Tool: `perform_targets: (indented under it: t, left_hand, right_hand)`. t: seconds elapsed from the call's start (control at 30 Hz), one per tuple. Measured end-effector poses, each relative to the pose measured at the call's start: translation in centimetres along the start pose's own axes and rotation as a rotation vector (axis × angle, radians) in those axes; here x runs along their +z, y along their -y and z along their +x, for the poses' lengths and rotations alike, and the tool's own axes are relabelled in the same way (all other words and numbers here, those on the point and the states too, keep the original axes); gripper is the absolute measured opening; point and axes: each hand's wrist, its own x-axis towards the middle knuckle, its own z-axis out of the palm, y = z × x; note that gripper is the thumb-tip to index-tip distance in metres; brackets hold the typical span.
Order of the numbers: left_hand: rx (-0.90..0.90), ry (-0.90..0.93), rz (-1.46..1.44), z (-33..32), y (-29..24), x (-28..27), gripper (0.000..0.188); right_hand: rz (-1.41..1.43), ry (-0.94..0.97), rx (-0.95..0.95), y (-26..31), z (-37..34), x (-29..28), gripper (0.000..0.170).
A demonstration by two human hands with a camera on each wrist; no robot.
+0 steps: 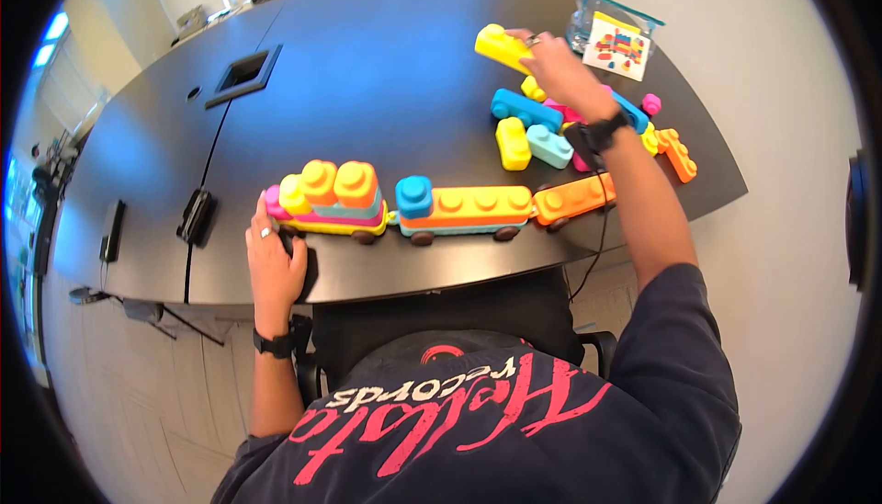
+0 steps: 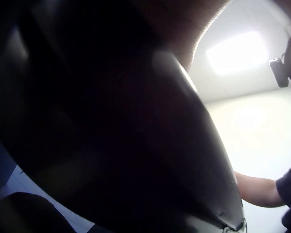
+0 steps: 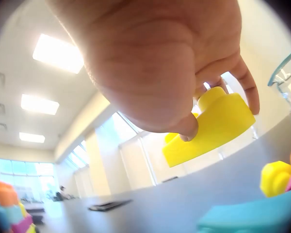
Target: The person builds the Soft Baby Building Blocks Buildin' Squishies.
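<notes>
Pinching the long yellow block (image 1: 493,45) with thumb and fingers of the nearer right hand (image 1: 568,72), upper right, aimed lengthwise up-left! Down lower left, can't tell the left hand's (image 1: 277,270) grip.

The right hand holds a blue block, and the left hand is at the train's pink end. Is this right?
No, the right hand holds a yellow block, not blue; the right wrist view shows it. The rest is right.
</notes>
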Motion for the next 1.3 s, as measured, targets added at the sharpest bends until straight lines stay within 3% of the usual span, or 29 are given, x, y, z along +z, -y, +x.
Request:
perform_targets:
  t: [0.07, 0.13, 0.2, 0.27, 0.33, 0.4, 0.43, 0.57, 0.9, 0.97, 1.03, 1.07, 1.1, 1.13, 1.17, 1.2, 1.27, 1.3]
  left_hand:
    - [-0.015, 0.006, -0.022, 0.0, -0.4, -0.4, 0.08]
    - [-0.061, 0.033, -0.021, 0.0, -0.6, -0.5, 0.08]
    - [-0.062, 0.031, -0.017, 0.0, -0.5, -0.6, 0.081]
    - [-0.055, 0.035, -0.022, 0.1, -0.5, -0.5, 0.081]
    - [-0.058, 0.049, -0.001, 0.0, -0.3, -0.5, 0.081]
    - [-0.039, 0.036, 0.006, -0.1, 0.0, -0.3, 0.081]
    - [-0.016, 0.015, 0.011, 0.0, 0.0, -0.2, 0.081]
    - [-0.028, 0.024, 0.005, 0.0, -0.1, -0.3, 0.082]
    - [-0.037, 0.046, -0.005, -0.1, -0.2, -0.1, 0.084]
    - [-0.056, 0.058, -0.005, -0.1, -0.4, -0.2, 0.084]
    - [-0.081, 0.077, -0.002, 0.0, -0.5, -0.4, 0.086]
    - [-0.081, 0.076, -0.002, 0.0, -0.3, -0.3, 0.086]
    - [-0.061, 0.057, 0.008, -0.1, 0.0, -0.1, 0.086]
    - [-0.039, 0.039, 0.018, -0.2, 0.1, 0.0, 0.085]
    - [-0.036, 0.036, 0.016, -0.2, 0.1, 0.0, 0.085]
    - [-0.042, 0.045, 0.024, -0.1, 0.0, 0.0, 0.085]
    - [-0.042, 0.05, 0.031, 0.0, 0.0, -0.1, 0.084]
    - [-0.023, 0.034, 0.028, 0.0, 0.0, -0.1, 0.084]
  right_hand:
    - [0.239, 0.067, -0.099, 3.7, -2.7, -4.7, 0.05]
    - [0.319, -0.023, -0.365, 5.9, -5.7, -5.8, 0.052]
    - [0.242, 0.174, -0.208, 9.0, -9.5, -7.8, 0.057]
    - [0.324, 0.187, -0.146, 10.9, -12.4, -8.0, 0.057]
    - [0.361, 0.195, -0.193, 11.2, -13.6, -7.1, 0.059]
    - [0.323, 0.071, -0.36, 12.0, -14.4, -6.5, 0.059]
    - [0.351, 0.079, -0.258, 12.5, -14.8, -6.0, 0.059]
    - [0.309, 0.182, -0.195, 13.6, -15.1, -5.6, 0.06]
    - [0.312, 0.097, -0.201, 13.5, -16.0, -3.0, 0.064]
    - [0.331, 0.121, -0.239, 13.1, -15.6, -3.7, 0.06]
    - [0.397, 0.053, 0.009, 10.1, -14.7, -3.2, 0.047]
    - [0.431, -0.046, 0.025, 9.8, -13.4, -5.4, 0.049]
    - [0.12, -0.086, 0.111, 5.8, -12.5, -3.5, 0.048]
    - [-0.002, 0.019, 0.251, 4.2, -11.4, -4.6, 0.049]
    - [-0.136, 0.043, 0.226, 0.0, -11.0, -2.8, 0.049]
    - [-0.142, 0.219, 0.324, -1.2, -9.7, -3.4, 0.047]
    - [-0.186, 0.158, 0.251, -4.6, -8.7, -1.1, 0.044]
    - [-0.225, 0.233, 0.249, -5.3, -7.9, -0.6, 0.044]
